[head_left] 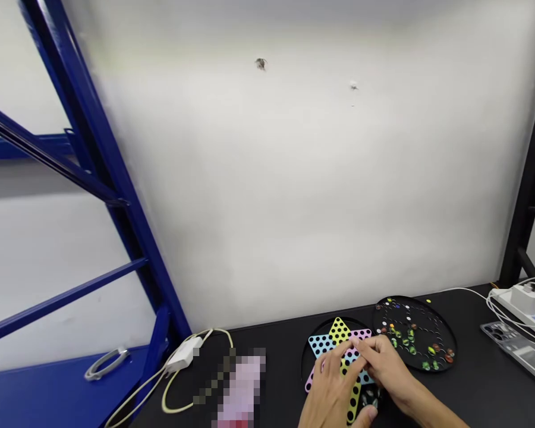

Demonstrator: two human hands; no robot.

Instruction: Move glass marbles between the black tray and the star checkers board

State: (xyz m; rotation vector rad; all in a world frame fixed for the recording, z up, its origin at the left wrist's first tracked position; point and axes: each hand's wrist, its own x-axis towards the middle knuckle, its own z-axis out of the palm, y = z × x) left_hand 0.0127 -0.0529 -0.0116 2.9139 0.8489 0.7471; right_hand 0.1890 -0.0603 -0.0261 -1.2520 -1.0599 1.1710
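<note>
A star-shaped Chinese checkers board (338,331), with yellow, blue and pink points full of dark holes, lies on a round black tray at the lower right. My left hand (327,389) rests over its near left part, palm down, fingers bent forward and thumb well apart. From the right, my right hand (387,370) reaches over the board, thumb and fingertips pinched close to the left fingertips. Whatever is in that pinch is too small or hidden to tell. Beneath the hands, some dark glass marbles (370,397) show near my left thumb. Both hands cover the board's middle.
A second round black tray (450,333) holds several coloured glass marbles. To the far right lie a phone in a clear case (499,334) and a white power strip (524,303) with cables. A white adapter (184,353), its cable and a blurred pink item (241,386) lie left.
</note>
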